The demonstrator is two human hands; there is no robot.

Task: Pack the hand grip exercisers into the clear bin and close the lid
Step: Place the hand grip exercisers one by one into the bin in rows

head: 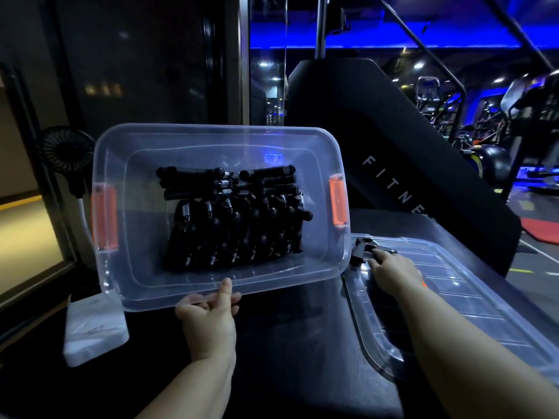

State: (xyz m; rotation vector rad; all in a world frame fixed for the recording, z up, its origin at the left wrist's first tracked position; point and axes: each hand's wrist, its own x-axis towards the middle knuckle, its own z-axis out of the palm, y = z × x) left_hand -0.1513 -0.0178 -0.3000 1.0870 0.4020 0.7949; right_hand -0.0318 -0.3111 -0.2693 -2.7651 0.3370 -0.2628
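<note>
bin status: clear bin – translucent plastic, rectangular with rounded corners and a stepped rim – was tipped up on its far side so the open mouth faced the camera. orange latch sat on each short end, flat and glossy. inside, hand grip exercisers were packed tight against the bottom: matte black handles with rounded knob ends, bright steel coil springs between them. a few lay crosswise along the upper edge, the rest stood in close rows below.

left hand gripped the near long rim of the bin, one digit hooked over the lip and the others curled under it.

lid lay flat to the right of the bin, on a black padded bench. it was the same clear plastic, moulded with a grid of shallow raised panels and a curved border. one loose exerciser rested on the lid's far left corner, just beside the bin's lower right corner – black handles, small metal spring.

right hand reached across the lid, fingertips on a handle of the loose exerciser. the back of the hand hid the fingers, so could not tell whether they had closed round it.

also noted: white soft-looking packet at the left edge of the bench, small black round fan behind the bin's left end, black upholstered backrest with pale lettering behind the bin.
</note>
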